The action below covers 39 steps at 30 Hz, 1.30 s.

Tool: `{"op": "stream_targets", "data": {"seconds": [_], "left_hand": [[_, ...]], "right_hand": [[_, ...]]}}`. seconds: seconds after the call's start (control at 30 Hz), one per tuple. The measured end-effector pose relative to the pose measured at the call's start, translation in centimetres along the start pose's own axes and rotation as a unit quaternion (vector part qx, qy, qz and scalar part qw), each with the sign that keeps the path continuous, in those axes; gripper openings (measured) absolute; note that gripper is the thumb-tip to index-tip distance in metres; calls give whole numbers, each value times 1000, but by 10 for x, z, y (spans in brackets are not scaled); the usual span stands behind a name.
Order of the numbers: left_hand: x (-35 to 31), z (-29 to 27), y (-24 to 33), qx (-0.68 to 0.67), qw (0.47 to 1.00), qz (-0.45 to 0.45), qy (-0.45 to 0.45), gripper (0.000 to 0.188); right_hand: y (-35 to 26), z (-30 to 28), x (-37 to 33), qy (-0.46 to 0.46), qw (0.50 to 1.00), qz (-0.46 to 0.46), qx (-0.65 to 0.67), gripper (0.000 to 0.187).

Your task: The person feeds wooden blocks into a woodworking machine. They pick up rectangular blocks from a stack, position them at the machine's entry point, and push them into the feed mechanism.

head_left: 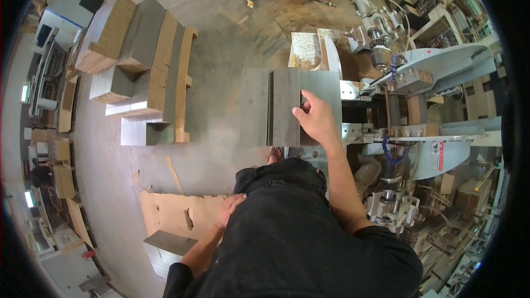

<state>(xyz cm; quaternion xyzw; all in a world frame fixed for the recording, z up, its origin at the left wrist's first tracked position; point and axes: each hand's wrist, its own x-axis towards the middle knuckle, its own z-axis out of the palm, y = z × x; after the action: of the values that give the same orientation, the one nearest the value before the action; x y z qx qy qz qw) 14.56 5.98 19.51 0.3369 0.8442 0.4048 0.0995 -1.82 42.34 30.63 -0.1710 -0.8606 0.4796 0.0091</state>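
Note:
My right hand (317, 121) reaches over a grey wood-grain board (285, 105) in front of me, at the machine's left end. Its thumb and index finger are apart beside the board's right edge; I see nothing held, though the other fingers are partly hidden. To the left lies another grey board (256, 107), a dark gap separating the two. A smooth pale grey surface (320, 85) lies under and beyond the hand. My left hand (231, 208) rests flat at my left side against the black clothing, fingers stretched out and holding nothing.
The machine, with metal guides (356, 132), a motor spindle (381, 55) and hoses, fills the right side. Stacked boards (146, 38) stand on a wooden pallet (182, 88) at far left. A cardboard sheet (165, 209) and a grey panel (168, 241) lie at lower left.

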Motion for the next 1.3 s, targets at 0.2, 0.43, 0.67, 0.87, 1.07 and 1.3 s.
{"op": "stream_targets", "data": {"seconds": [0.2, 0.43, 0.67, 0.87, 1.07, 1.3], "left_hand": [[4, -6, 7, 14, 1000, -3, -3, 45], [6, -7, -2, 6, 999, -7, -32, 47], [10, -7, -14, -11, 999, 24, -38, 48], [9, -5, -24, -27, 998, 29, -45, 49], [-3, 2, -21, -31, 999, 19, -5, 47], [-2, 2, -20, -9, 1000, 0, -26, 43]], "right_hand": [[1, 6, 0, -11, 999, -35, 5, 50], [-16, 4, -10, -40, 994, -20, -97, 57], [-16, 2, -18, -64, 992, -13, -111, 64], [-1, 1, -20, -50, 998, -25, -32, 62], [32, -56, -7, 126, 992, -25, -2, 51], [87, -107, -9, 233, 972, 40, -1, 45]]}}
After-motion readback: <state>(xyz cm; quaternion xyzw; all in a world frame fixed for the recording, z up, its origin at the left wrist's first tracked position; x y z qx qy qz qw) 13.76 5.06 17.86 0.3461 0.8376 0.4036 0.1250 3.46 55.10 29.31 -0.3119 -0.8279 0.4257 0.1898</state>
